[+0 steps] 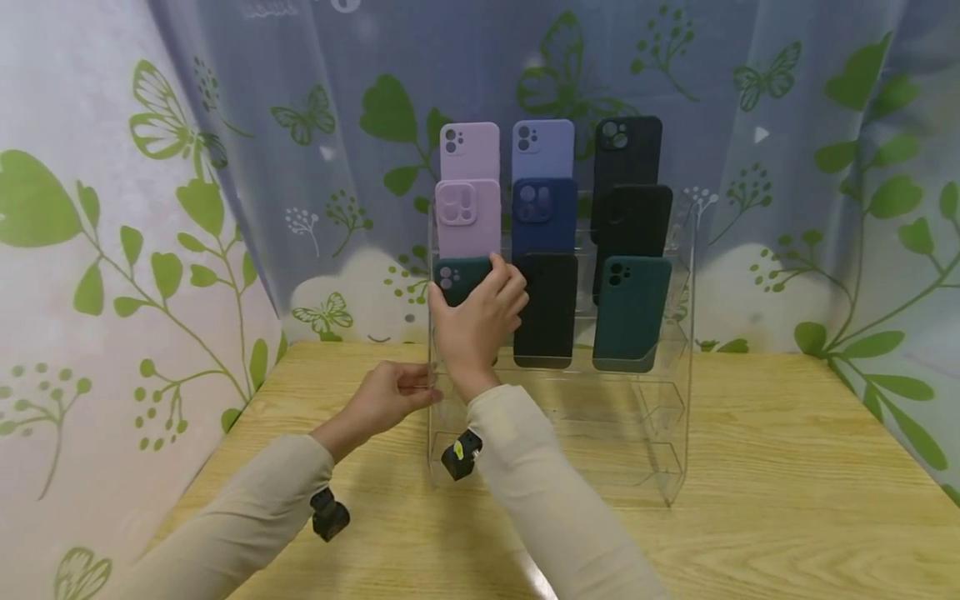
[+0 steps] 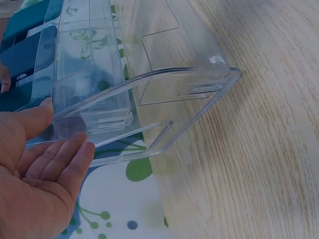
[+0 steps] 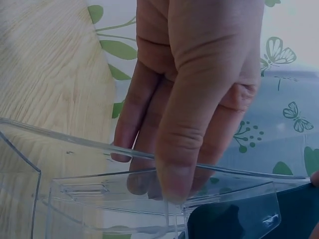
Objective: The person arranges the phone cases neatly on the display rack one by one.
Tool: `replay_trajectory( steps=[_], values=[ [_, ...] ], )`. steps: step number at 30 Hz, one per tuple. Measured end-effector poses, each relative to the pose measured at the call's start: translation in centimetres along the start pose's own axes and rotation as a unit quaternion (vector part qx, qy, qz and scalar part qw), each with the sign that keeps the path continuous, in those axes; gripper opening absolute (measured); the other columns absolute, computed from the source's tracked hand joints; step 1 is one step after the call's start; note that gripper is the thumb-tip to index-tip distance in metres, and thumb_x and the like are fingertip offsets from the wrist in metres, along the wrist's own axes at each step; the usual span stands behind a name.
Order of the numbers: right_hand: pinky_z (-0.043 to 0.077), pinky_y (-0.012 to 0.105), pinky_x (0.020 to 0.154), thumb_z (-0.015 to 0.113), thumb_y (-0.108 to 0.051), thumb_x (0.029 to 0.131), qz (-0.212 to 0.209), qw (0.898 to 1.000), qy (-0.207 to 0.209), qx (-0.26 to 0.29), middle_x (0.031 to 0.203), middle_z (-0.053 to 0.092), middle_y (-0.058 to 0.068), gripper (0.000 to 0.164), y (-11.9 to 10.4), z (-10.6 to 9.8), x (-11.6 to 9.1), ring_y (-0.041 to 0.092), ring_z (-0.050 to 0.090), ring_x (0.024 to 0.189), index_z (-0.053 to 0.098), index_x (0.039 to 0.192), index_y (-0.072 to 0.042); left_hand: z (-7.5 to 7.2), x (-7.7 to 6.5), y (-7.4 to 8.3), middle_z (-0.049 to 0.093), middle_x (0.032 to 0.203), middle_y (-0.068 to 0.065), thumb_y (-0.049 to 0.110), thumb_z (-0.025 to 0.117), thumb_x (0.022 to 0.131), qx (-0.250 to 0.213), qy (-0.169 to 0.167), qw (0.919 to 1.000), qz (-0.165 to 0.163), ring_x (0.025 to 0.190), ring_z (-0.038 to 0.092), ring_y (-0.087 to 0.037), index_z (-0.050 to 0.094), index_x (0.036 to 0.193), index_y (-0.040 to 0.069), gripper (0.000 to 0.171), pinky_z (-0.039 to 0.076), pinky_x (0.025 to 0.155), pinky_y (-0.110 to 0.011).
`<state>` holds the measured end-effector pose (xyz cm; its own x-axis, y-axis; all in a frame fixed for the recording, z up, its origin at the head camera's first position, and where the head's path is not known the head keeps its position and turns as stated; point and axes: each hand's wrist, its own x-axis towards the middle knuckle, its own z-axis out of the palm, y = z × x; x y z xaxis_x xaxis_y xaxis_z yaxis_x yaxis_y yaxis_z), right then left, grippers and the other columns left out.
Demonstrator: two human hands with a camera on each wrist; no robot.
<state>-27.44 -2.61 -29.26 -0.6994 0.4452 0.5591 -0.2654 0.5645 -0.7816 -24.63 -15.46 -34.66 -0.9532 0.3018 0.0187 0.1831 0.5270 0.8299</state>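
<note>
My right hand (image 1: 480, 321) grips a dark green phone case (image 1: 459, 279) by its sides, in the lower left of a clear stand (image 1: 517, 371). The thumb is at the case's left edge and the index finger at its top right. Lower down, my left hand (image 1: 390, 396) holds the stand's left side panel. Its thumb (image 2: 37, 117) and fingers lie on opposite faces of that panel in the left wrist view. The right wrist view also has this left hand (image 3: 184, 99) on the panel edge, beside the green case (image 3: 229, 219).
Several more phone cases lean in tiers: pink (image 1: 480, 229), lavender (image 1: 551, 158), navy (image 1: 543, 233), black (image 1: 545, 312) and a teal one (image 1: 632, 317) at lower right. Below them are clear tiers of the stand. It stands on a wooden table (image 1: 787, 467) before a patterned curtain (image 1: 465, 50).
</note>
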Motion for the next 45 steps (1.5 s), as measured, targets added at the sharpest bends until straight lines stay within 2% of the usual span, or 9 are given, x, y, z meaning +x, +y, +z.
replay_trajectory(
  steps=[8,14,22,27,36,42,45],
  values=[
    [0.038,0.050,0.090,0.072,-0.040,0.085,-0.013,1.000,-0.002,-0.020,0.138,0.032,0.014,0.084,0.6,0.3,-0.6,0.031,0.035,0.120,0.027,0.148,-0.009,0.1,0.1,0.2,0.059,0.127,-0.023,0.013,0.067,0.091,0.004,0.002,1.0000,-0.006,0.115,0.060,-0.033,0.051,0.134,-0.008,0.051,0.053,0.090,-0.039],
    [0.040,0.050,0.089,0.072,-0.040,0.085,-0.032,0.999,-0.005,-0.041,0.140,0.031,0.015,0.087,1.0,0.5,-0.8,0.032,0.035,0.120,0.024,0.150,-0.007,0.1,0.0,0.2,0.059,0.126,-0.024,0.013,0.067,0.091,0.006,0.003,1.0000,-0.003,0.114,0.060,-0.033,0.050,0.134,-0.008,0.051,0.053,0.090,-0.040],
    [0.040,0.050,0.092,0.072,-0.038,0.086,-0.040,0.998,-0.018,-0.040,0.143,0.030,0.016,0.090,1.0,0.0,-0.9,0.033,0.034,0.124,0.021,0.152,-0.004,0.2,0.0,0.3,0.059,0.127,-0.023,0.013,0.067,0.091,0.002,0.002,1.0000,-0.006,0.115,0.060,-0.033,0.050,0.135,-0.007,0.051,0.053,0.091,-0.041],
    [0.036,0.051,0.100,0.072,-0.033,0.086,-0.054,0.998,-0.030,-0.006,0.147,0.027,0.016,0.089,1.2,-0.7,-1.2,0.032,0.028,0.132,0.020,0.152,-0.004,0.1,0.1,0.1,0.059,0.127,-0.022,0.014,0.067,0.091,0.003,0.004,1.0000,-0.003,0.115,0.060,-0.033,0.051,0.134,-0.006,0.050,0.053,0.091,-0.041],
    [0.031,0.051,0.109,0.073,-0.027,0.086,-0.115,0.991,-0.047,0.045,0.147,0.028,0.015,0.084,1.5,-2.3,-2.1,0.031,0.024,0.137,0.024,0.150,-0.002,0.1,0.0,0.1,0.058,0.129,-0.021,0.016,0.067,0.092,0.020,0.010,0.9998,-0.003,0.118,0.057,-0.033,0.052,0.135,-0.004,0.050,0.052,0.092,-0.042],
    [0.029,0.053,0.110,0.070,-0.027,0.088,-0.135,0.984,-0.087,0.071,0.148,0.027,0.015,0.079,2.9,-4.3,-2.6,0.031,0.023,0.139,0.027,0.149,-0.001,0.1,-0.2,0.2,0.057,0.130,-0.022,0.015,0.066,0.092,0.021,0.010,0.9997,0.004,0.118,0.058,-0.033,0.050,0.136,-0.006,0.051,0.052,0.092,-0.042],
    [0.029,0.053,0.110,0.070,-0.027,0.088,-0.148,0.982,-0.100,0.068,0.148,0.029,0.018,0.078,4.1,-5.4,-2.8,0.032,0.025,0.138,0.030,0.148,0.001,0.1,-0.3,0.1,0.058,0.130,-0.022,0.016,0.066,0.092,0.025,0.011,0.9996,0.010,0.118,0.058,-0.033,0.050,0.135,-0.007,0.051,0.052,0.091,-0.042]
  ],
)
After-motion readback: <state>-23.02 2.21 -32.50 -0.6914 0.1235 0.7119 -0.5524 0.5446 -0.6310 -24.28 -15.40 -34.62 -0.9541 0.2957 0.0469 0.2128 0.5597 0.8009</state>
